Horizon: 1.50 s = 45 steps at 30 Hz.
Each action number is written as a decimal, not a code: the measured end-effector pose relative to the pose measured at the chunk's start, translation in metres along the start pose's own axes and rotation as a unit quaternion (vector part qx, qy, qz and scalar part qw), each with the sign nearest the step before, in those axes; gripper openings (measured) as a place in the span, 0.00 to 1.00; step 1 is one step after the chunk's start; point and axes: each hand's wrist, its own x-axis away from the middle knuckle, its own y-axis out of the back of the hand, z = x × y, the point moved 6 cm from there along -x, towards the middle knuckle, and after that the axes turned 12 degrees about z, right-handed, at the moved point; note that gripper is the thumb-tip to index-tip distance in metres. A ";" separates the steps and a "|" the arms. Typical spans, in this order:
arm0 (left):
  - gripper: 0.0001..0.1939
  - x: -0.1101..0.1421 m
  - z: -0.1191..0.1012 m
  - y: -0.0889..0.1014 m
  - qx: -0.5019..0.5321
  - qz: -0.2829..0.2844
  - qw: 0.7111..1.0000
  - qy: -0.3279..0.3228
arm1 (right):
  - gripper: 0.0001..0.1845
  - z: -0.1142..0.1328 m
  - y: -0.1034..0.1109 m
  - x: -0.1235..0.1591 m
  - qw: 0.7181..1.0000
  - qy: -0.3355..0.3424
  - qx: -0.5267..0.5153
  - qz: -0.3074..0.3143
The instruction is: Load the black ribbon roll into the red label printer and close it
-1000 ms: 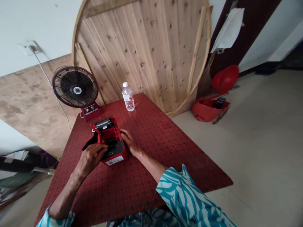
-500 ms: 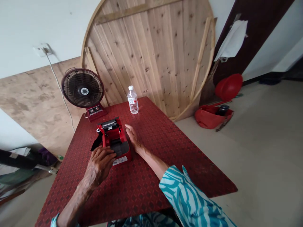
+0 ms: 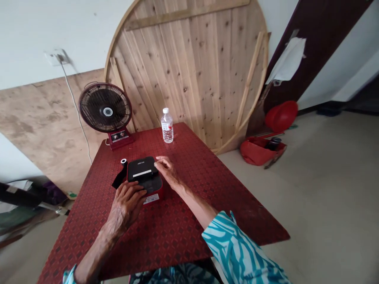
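red tabletop [image 3: 207, 189], black-lidded printer [image 3: 142, 169] between left hand [image 3: 126, 205] and right hand [image 3: 167, 171]

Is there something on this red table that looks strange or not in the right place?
Yes: a black strip with a white-cored roll lies loose outside the red-and-black printer, near the left hand. It looks odd because such a roll would usually sit inside.

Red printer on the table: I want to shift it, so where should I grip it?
Grip the red printer by its two long sides from above: its boxy, straight-walled body suits one hand, and the black lid looks shut. Avoid the black strip beside its left side.
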 end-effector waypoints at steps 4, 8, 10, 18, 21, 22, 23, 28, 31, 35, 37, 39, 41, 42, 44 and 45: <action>0.10 0.003 0.011 0.001 0.044 0.008 0.999 0.006 | 0.12 -0.007 -0.004 0.014 0.999 -0.006 -0.047 -0.003; 0.12 0.008 0.044 0.007 0.111 -0.046 0.987 0.108 | 0.13 -0.010 -0.007 0.012 0.997 -0.024 -0.066 0.000; 0.12 0.009 0.057 0.002 0.114 -0.042 0.982 0.143 | 0.13 -0.013 -0.007 0.012 0.997 -0.031 -0.071 0.001; 0.16 0.016 0.059 -0.013 0.080 -0.025 0.989 0.122 | 0.15 -0.014 -0.008 0.017 0.995 -0.057 -0.079 0.014; 0.16 0.017 0.060 -0.013 0.091 -0.027 0.989 0.116 | 0.15 -0.013 -0.008 0.018 0.996 -0.056 -0.064 0.014; 0.16 0.018 0.061 -0.013 0.098 -0.030 0.988 0.118 | 0.15 -0.014 -0.009 0.019 0.997 -0.053 -0.062 0.014; 0.16 0.018 0.062 -0.013 0.112 -0.032 0.985 0.125 | 0.16 -0.017 -0.009 0.019 0.997 -0.049 -0.063 0.013; 0.16 0.026 0.072 -0.021 0.278 -0.079 0.926 0.244 | 0.20 -0.040 -0.013 0.024 0.994 -0.049 -0.100 0.011; 0.22 0.032 0.080 -0.034 0.409 -0.114 0.845 0.325 | 0.21 -0.050 -0.015 0.026 0.992 -0.052 -0.111 0.012; 0.28 0.032 0.088 -0.052 0.524 -0.116 0.761 0.364 | 0.20 -0.055 -0.014 0.025 0.994 -0.047 -0.103 0.008; 0.30 0.031 0.090 -0.059 0.573 -0.113 0.724 0.368 | 0.20 -0.057 -0.014 0.025 0.994 -0.046 -0.101 0.015; 0.32 0.029 0.089 -0.065 0.620 -0.105 0.685 0.368 | 0.20 -0.058 -0.014 0.025 0.994 -0.047 -0.097 0.020; 0.33 0.026 0.087 -0.066 0.653 -0.095 0.656 0.365 | 0.20 -0.058 -0.014 0.025 0.994 -0.046 -0.096 0.019; 0.32 0.025 0.086 -0.066 0.664 -0.093 0.648 0.362 | 0.20 -0.057 -0.015 0.025 0.994 -0.045 -0.096 0.021; 0.33 0.022 0.085 -0.065 0.672 -0.094 0.641 0.358 | 0.20 -0.056 -0.015 0.026 0.994 -0.045 -0.094 0.021; 0.33 0.022 0.085 -0.064 0.673 -0.093 0.641 0.358 | 0.20 -0.055 -0.015 0.026 0.995 -0.045 -0.090 0.021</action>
